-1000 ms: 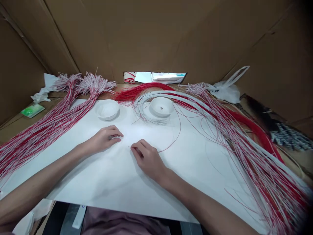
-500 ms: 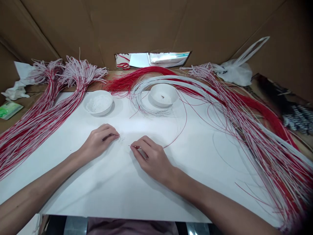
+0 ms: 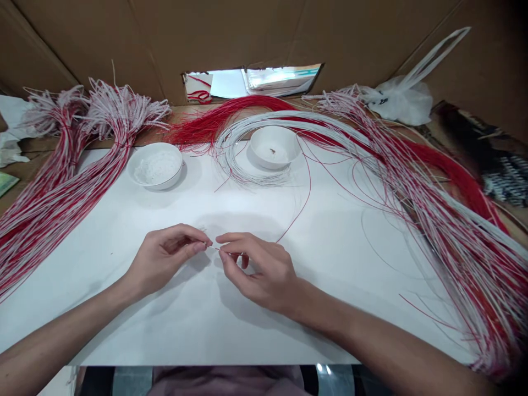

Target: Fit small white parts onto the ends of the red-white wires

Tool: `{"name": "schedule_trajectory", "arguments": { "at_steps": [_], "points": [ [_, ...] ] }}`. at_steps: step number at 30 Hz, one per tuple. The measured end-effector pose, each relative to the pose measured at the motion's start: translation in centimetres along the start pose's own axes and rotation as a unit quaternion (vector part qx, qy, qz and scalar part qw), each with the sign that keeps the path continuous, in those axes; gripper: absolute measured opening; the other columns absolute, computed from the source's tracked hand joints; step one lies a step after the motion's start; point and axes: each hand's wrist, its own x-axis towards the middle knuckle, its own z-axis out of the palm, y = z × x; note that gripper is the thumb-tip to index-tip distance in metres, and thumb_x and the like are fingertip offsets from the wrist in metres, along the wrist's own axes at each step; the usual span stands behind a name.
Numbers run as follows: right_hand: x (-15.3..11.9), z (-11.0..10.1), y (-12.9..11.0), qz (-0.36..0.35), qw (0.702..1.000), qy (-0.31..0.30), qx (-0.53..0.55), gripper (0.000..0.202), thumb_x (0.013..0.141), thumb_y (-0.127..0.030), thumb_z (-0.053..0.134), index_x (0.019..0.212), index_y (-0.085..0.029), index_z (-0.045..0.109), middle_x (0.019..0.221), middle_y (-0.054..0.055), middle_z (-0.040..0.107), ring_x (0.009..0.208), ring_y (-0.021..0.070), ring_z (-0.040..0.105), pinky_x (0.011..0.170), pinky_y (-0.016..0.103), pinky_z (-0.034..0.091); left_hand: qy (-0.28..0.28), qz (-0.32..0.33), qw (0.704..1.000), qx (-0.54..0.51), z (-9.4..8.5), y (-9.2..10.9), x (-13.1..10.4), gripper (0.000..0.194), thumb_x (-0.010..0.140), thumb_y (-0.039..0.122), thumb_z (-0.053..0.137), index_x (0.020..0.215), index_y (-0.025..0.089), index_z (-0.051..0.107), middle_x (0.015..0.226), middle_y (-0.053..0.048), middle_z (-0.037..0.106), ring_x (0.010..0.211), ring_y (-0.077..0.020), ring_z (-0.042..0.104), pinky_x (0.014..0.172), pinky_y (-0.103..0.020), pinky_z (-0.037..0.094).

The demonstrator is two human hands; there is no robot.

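Over the middle of the white board, my left hand (image 3: 167, 256) pinches something tiny between thumb and index finger. What it is, I cannot make out. A thin red wire (image 3: 216, 248) bridges the short gap from those fingertips to my right hand (image 3: 262, 269). My right thumb presses the wire against a finger, while the index finger reaches out above it. Behind the right hand, a long red strand (image 3: 295, 220) curves up toward the coil. A few small clear pieces (image 3: 202, 228) lie just beyond the left fingertips, partly hidden.
A white bowl (image 3: 173, 182) of small whitish pieces stands at back left. Another white bowl (image 3: 274, 160) sits inside a coil of white wire (image 3: 231, 157). Red-and-white wire bundles (image 3: 103, 170) lie left, with more wires (image 3: 433, 203) right. Cardboard walls (image 3: 231, 38) rise behind.
My left hand has lifted off the small pieces and moved to the right, meeting the wire's end. My right index finger has straightened. The camera view has shifted slightly.
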Motion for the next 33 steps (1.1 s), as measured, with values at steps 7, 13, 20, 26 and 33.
{"name": "schedule_trajectory", "arguments": {
  "at_steps": [7, 13, 20, 26, 33],
  "points": [
    [-0.14, 0.21, 0.18, -0.002, 1.000, -0.015, 0.025, 0.012, 0.087, -0.010, 0.054, 0.084, -0.021, 0.058, 0.094, 0.000, 0.074, 0.055, 0.0044, 0.061, 0.049, 0.017, 0.052, -0.014, -0.025, 0.999, -0.042, 0.25, -0.59, -0.05, 0.013, 0.077, 0.032, 0.076, 0.083, 0.021, 0.072, 0.084, -0.004, 0.074, 0.077, -0.0174, 0.069, 0.070, -0.028, 0.058],
    [-0.08, 0.17, 0.25, -0.010, 0.999, -0.022, 0.045, 0.012, 0.086, -0.009, 0.055, 0.082, -0.020, 0.057, 0.092, 0.002, 0.074, 0.056, 0.0046, 0.061, 0.049, 0.016, 0.052, -0.022, -0.026, 0.997, -0.064, 0.24, -0.81, -0.19, 0.006, 0.078, 0.025, 0.075, 0.082, 0.022, 0.073, 0.084, -0.002, 0.073, 0.078, -0.0144, 0.068, 0.071, -0.024, 0.057],
    [-0.06, 0.21, 0.21, -0.019, 0.999, -0.019, 0.045, 0.012, 0.084, -0.007, 0.056, 0.083, -0.019, 0.057, 0.091, 0.002, 0.073, 0.057, 0.0047, 0.060, 0.049, 0.016, 0.051, -0.028, -0.025, 0.996, -0.080, 0.39, -0.82, -0.07, 0.004, 0.078, 0.022, 0.075, 0.081, 0.022, 0.073, 0.085, -0.002, 0.072, 0.078, -0.0142, 0.068, 0.072, -0.024, 0.057],
    [-0.03, 0.21, 0.27, -0.024, 0.998, -0.023, 0.044, 0.012, 0.085, -0.008, 0.054, 0.083, -0.019, 0.057, 0.092, 0.002, 0.073, 0.056, 0.0046, 0.059, 0.048, 0.017, 0.050, -0.034, -0.014, 0.996, -0.086, 0.27, -0.86, -0.16, 0.003, 0.079, 0.021, 0.074, 0.081, 0.023, 0.074, 0.084, -0.001, 0.072, 0.078, -0.0134, 0.067, 0.072, -0.023, 0.055],
    [-0.07, 0.40, 0.44, -0.034, 0.997, -0.016, 0.065, 0.011, 0.086, -0.006, 0.055, 0.086, -0.016, 0.060, 0.088, 0.003, 0.072, 0.059, 0.0048, 0.059, 0.050, 0.016, 0.050, -0.046, 0.008, 0.995, -0.088, 0.27, -0.98, -0.09, 0.007, 0.079, 0.018, 0.074, 0.081, 0.024, 0.076, 0.084, -0.001, 0.072, 0.078, -0.0119, 0.066, 0.070, -0.020, 0.053]
  ]
}}
